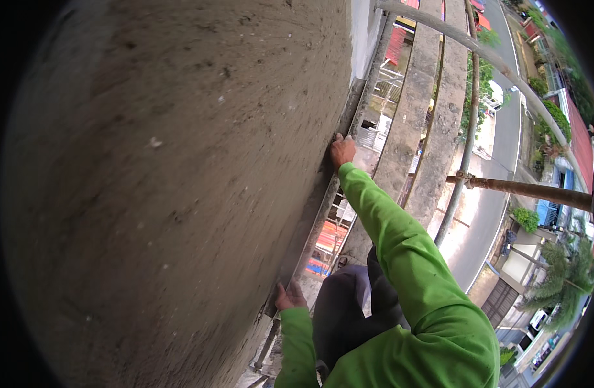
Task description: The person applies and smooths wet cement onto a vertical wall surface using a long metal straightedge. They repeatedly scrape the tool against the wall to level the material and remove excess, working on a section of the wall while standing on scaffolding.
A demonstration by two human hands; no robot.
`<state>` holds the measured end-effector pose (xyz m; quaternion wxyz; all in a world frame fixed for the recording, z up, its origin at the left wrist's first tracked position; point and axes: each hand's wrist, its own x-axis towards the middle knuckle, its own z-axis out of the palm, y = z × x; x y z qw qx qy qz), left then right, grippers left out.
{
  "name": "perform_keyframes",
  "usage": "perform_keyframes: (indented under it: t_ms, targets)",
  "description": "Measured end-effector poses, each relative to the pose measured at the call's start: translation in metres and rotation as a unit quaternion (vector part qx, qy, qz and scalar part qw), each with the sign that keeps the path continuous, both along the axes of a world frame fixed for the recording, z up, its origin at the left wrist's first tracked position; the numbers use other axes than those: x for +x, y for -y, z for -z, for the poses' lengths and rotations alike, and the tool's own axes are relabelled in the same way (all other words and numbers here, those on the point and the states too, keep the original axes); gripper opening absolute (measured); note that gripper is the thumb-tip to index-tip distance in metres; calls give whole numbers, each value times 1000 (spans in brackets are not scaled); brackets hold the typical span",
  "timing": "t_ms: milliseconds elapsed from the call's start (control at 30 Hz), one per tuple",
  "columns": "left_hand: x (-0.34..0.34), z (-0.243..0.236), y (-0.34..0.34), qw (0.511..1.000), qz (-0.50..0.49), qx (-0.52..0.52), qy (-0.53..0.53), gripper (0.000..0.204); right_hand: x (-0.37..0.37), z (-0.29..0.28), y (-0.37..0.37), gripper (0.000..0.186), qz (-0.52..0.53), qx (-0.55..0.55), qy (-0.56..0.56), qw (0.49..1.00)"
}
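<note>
A long, narrow straightedge [318, 226] lies along the edge of a grey-brown plastered wall [180, 174], running from upper right to lower left. My right hand [342, 152], at the end of a stretched arm in a green sleeve, is closed around the upper part of the bar. Lower down and nearer my body, my left hand [290, 297] grips the bar close to its lower end, thumb toward the wall. The fingertips of both hands are partly hidden. Wet-looking plaster with small lumps and pits covers the wall face.
Scaffold planks [406, 110] run beside the wall, with gaps between them. Beyond them are a pole rail [468, 116], a brown crossing pole [523, 189] and a curved grey pole [504, 64]. Far below lie a street [501, 149], rooftops and trees.
</note>
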<state>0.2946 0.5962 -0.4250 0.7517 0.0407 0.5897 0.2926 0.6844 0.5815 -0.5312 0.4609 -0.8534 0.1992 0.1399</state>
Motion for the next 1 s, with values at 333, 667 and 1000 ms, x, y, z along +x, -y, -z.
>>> perform_keyframes:
  t_ms: [333,667,1000]
  targets:
    - [-51,-22,-9,1000,-7,5,12,27,-46,-57,-3,28,-11,12,34,999]
    - [-102,-46,-12,999,-11,-9,43,25,-102,-124,-7,23,-15,18,146,989]
    - [-38,-24,2,997,27,-43,62,20,-36,-31,41,40,-8,55,35,998]
